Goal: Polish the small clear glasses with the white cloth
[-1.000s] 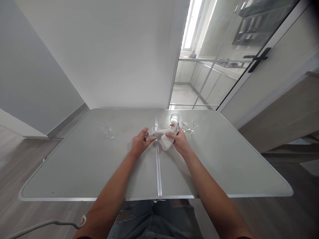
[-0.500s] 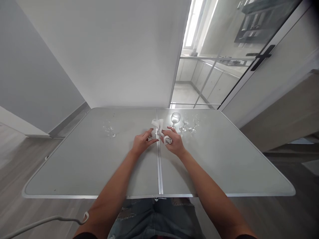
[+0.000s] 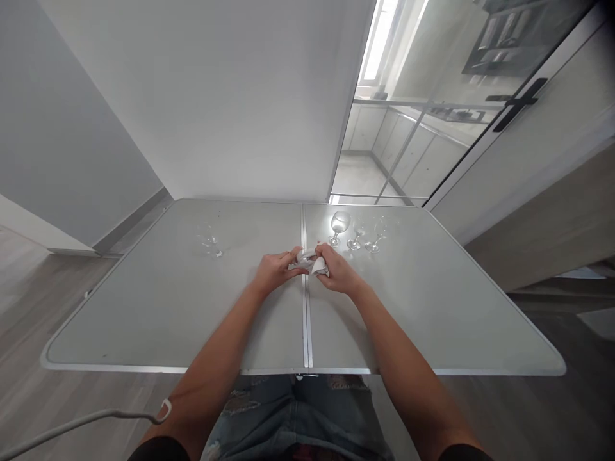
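Over the table's centre seam, my left hand (image 3: 277,271) is closed around a clear glass (image 3: 304,258), its shape partly hidden by fingers and cloth. My right hand (image 3: 337,269) grips a crumpled white cloth (image 3: 319,266), pressed against the glass from the right. Just beyond my right hand stands a stemmed wine glass (image 3: 341,222) with a round bowl. Two smaller stemmed glasses, a middle one (image 3: 355,243) and a right-hand one (image 3: 373,245), stand beside it. Far to the left of my hands is another faint clear glass (image 3: 209,243).
The pale grey folding table (image 3: 158,314) has a metal rim and a metal seam (image 3: 306,320) down its middle. A white wall (image 3: 230,102) rises behind its far edge. At the back right is a glazed door with a black handle (image 3: 521,104). A white cable (image 3: 106,415) hangs at lower left.
The white cloth, which stuck up above both hands, is now gathered lower in my right hand against the glass. My hands are closer together, and the view has shifted slightly.
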